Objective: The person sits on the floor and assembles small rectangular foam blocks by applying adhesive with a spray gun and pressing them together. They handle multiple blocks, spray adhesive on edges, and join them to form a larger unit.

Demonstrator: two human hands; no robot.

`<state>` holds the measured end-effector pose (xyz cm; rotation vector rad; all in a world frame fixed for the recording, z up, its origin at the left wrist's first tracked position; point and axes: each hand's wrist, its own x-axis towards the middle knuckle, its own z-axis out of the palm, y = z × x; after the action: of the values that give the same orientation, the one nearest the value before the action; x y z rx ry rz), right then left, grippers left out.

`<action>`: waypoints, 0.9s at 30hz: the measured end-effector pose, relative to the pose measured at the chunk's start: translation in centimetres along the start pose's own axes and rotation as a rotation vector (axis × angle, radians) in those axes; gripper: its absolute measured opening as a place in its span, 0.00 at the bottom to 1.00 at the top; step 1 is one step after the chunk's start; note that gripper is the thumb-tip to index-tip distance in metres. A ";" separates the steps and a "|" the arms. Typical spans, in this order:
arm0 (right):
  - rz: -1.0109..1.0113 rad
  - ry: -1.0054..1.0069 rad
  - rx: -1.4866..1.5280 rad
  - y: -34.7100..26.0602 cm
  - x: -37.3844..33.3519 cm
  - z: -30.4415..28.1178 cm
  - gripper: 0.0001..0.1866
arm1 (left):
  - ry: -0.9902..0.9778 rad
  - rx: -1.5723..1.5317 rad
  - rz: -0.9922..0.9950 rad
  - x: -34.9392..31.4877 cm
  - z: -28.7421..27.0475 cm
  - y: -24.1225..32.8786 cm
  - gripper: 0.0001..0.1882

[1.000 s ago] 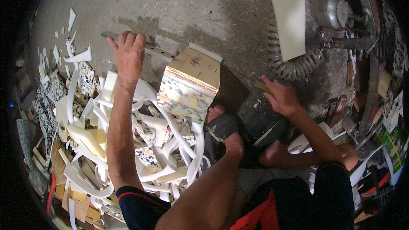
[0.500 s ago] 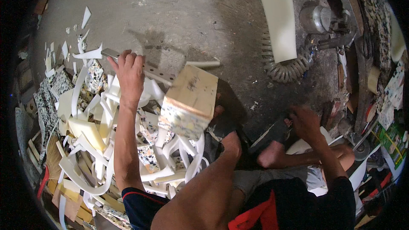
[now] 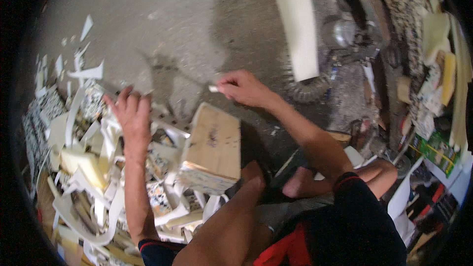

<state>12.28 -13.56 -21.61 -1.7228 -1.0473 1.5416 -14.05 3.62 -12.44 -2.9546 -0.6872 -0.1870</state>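
My left hand [image 3: 134, 118] is over the heap of foam offcuts [image 3: 88, 160], its fingers bent over a flat metal bar with holes [image 3: 170, 122]. Blur and the hand hide part of that bar. Beyond the wooden block, my right hand [image 3: 244, 88] pinches a small white foam strip [image 3: 213, 88] between thumb and fingers, close above the floor. The box-shaped wooden block [image 3: 213, 140], with dark marks on top and speckled foam along its near side, stands between my left arm and my legs, near the bar's right end.
A long cream foam strip [image 3: 298, 29] stretches away at the far right, its near end beside a coiled hose [image 3: 308, 90]. Metal machinery [image 3: 342, 34] stands right of it. Speckled foam sheets [image 3: 431, 88] and a green package [image 3: 436, 152] line the right side.
My right hand has come from beside my right leg forward and left to the white foam strip on the floor and taken hold of it. The view has shifted; my left hand stays by the bar.
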 end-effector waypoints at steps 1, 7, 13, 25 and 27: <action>-0.040 0.175 0.109 -0.3 -0.2 -0.2 0.19 | 0.008 0.010 -0.008 -0.3 0.4 -0.3 0.11; -0.358 0.658 -0.713 -1.4 -5.7 -1.7 0.22 | -0.108 0.111 -0.250 -4.2 0.6 -3.3 0.12; 0.345 1.055 -0.611 2.9 -7.9 -12.6 0.49 | -0.153 0.158 -0.475 -7.8 -1.1 -4.6 0.12; -0.016 0.699 0.606 -1.9 -12.6 -16.6 0.12 | -0.037 -0.110 -0.604 -5.7 -6.8 -1.5 0.14; -0.342 0.539 0.847 -5.5 -16.1 -16.2 0.16 | 0.027 -0.073 -0.592 -5.2 -8.9 -0.7 0.16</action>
<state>27.04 -23.39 -6.20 -1.1605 -0.2992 0.9841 -19.88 0.85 -4.37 -2.7128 -1.5595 -0.2973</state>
